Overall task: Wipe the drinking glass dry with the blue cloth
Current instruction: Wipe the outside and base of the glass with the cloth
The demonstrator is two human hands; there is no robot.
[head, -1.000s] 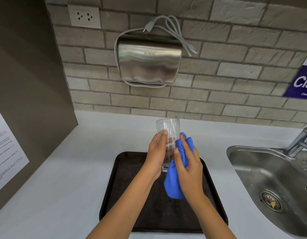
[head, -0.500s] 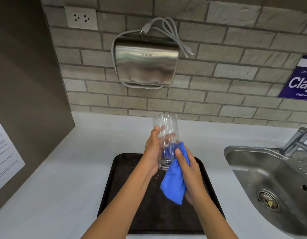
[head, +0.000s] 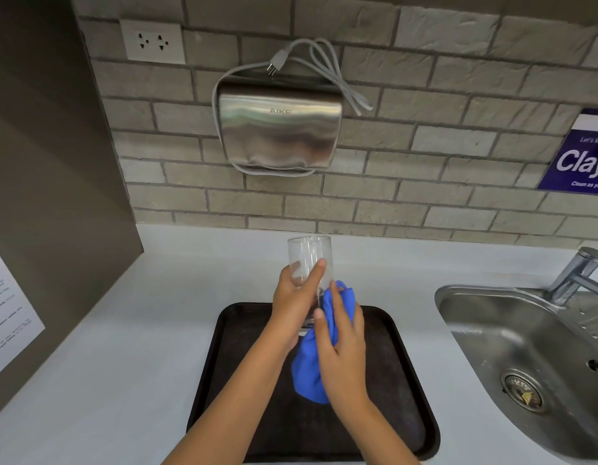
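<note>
A clear drinking glass (head: 310, 253) stands upright in the air above the far edge of a dark tray (head: 396, 380). My left hand (head: 292, 303) grips its lower half from the left, fingers wrapped around the wall. My right hand (head: 342, 350) holds a bunched blue cloth (head: 309, 374) and presses it against the glass's right side, near the base. The cloth hangs down below the glass. The base of the glass is hidden by my fingers and the cloth.
A steel sink (head: 512, 347) with a tap (head: 576, 276) lies to the right in the white counter (head: 129, 347). On the brick wall hang a steel hand dryer (head: 279, 129), a socket (head: 153, 41) and a blue sign (head: 582, 159). A dark panel (head: 49, 196) rises at left.
The right hand and cloth slid down to the glass's base, then back up along its right side. The left hand shifted its grip on the glass slightly.
</note>
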